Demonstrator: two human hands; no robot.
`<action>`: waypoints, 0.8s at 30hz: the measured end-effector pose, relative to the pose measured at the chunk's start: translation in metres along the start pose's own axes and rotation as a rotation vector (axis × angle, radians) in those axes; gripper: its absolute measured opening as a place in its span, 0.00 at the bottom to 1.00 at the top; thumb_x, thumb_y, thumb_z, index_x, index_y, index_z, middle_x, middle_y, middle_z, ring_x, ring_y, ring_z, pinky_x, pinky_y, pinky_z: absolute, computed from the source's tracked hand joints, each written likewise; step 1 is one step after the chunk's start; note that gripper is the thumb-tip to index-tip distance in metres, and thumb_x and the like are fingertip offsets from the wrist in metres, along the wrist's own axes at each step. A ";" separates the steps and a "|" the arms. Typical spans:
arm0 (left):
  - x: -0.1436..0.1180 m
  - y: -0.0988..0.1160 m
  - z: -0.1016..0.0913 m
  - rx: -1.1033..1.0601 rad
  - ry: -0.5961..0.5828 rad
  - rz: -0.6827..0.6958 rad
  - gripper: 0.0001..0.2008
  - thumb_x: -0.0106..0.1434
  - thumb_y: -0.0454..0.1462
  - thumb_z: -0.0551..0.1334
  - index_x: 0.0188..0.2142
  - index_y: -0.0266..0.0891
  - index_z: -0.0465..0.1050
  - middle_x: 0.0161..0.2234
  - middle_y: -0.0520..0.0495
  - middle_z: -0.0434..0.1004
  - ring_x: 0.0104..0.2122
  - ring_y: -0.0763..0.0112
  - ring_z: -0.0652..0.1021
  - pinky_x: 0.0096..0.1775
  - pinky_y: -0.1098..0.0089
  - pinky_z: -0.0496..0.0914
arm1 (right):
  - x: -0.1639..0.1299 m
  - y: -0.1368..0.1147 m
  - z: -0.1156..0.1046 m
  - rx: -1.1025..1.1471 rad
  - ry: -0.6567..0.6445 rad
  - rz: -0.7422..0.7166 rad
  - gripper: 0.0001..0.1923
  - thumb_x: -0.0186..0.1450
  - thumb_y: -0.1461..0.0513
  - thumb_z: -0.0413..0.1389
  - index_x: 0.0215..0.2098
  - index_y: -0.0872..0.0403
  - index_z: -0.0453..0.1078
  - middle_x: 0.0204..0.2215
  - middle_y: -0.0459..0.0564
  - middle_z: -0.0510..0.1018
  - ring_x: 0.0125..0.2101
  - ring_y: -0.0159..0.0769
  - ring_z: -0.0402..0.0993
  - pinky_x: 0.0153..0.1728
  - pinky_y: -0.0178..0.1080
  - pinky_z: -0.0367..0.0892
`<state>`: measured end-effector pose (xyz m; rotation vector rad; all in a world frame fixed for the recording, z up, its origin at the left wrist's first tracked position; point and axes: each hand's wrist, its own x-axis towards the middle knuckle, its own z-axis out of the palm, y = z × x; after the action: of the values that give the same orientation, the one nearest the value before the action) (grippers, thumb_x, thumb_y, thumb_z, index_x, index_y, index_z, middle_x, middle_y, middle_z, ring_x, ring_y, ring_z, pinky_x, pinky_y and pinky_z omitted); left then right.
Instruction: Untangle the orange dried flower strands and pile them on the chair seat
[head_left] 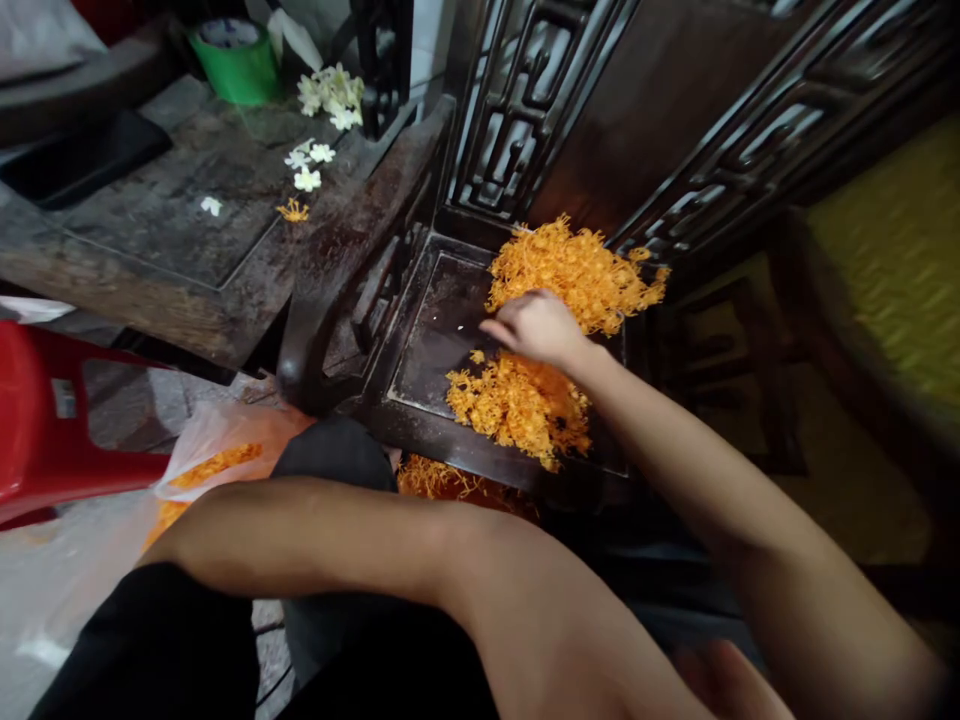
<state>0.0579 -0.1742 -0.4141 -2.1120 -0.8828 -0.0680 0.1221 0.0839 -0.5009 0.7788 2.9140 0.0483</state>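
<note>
My right hand (536, 328) is over the dark wooden chair seat (431, 355), between two heaps of orange blossoms. Its fingers curl downward out of sight and its thumb side points left; whatever it grips, if anything, is hidden. Touching or just behind it is the larger blossom heap (577, 270), against the carved chair back. The smaller blossom heap (517, 405) lies at the seat's front edge. My left arm crosses the foreground, bent at the elbow. Only a blurred part of my left hand (731, 680) shows at the bottom edge, near my right forearm, its fingers unclear.
A wooden table (150, 250) at left bears green tape (236, 60), a dark phone-like slab (86, 155) and white flowers (330, 95). A red stool (45, 420) and a plastic bag (225, 430) of orange blossoms are below. A chair armrest (337, 250) stands between table and seat.
</note>
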 end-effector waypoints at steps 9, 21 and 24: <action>0.030 -0.046 0.063 -0.650 -0.064 -0.375 0.12 0.69 0.37 0.57 0.36 0.37 0.80 0.31 0.44 0.81 0.35 0.61 0.79 0.70 0.35 0.50 | -0.009 0.123 -0.010 -0.153 0.009 0.481 0.18 0.72 0.59 0.51 0.55 0.58 0.75 0.51 0.65 0.77 0.50 0.51 0.74 0.52 0.50 0.65; 0.116 -0.088 0.248 -1.033 -0.485 -1.355 0.15 0.73 0.39 0.57 0.50 0.34 0.79 0.51 0.30 0.82 0.53 0.55 0.81 0.53 0.64 0.71 | -0.033 0.098 -0.018 -0.019 0.314 0.360 0.26 0.68 0.65 0.53 0.64 0.60 0.67 0.61 0.67 0.68 0.60 0.59 0.60 0.60 0.56 0.55; 0.129 -0.087 0.267 -1.051 -0.529 -1.506 0.15 0.68 0.42 0.66 0.47 0.30 0.79 0.49 0.28 0.81 0.50 0.51 0.81 0.49 0.62 0.74 | -0.030 0.075 0.002 0.077 0.314 0.255 0.24 0.69 0.63 0.53 0.62 0.59 0.68 0.57 0.64 0.73 0.57 0.54 0.65 0.60 0.52 0.57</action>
<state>0.0362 0.1251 -0.4878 -1.6764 -3.0684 -0.9269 0.1853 0.1339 -0.4951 1.2579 3.0968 0.0901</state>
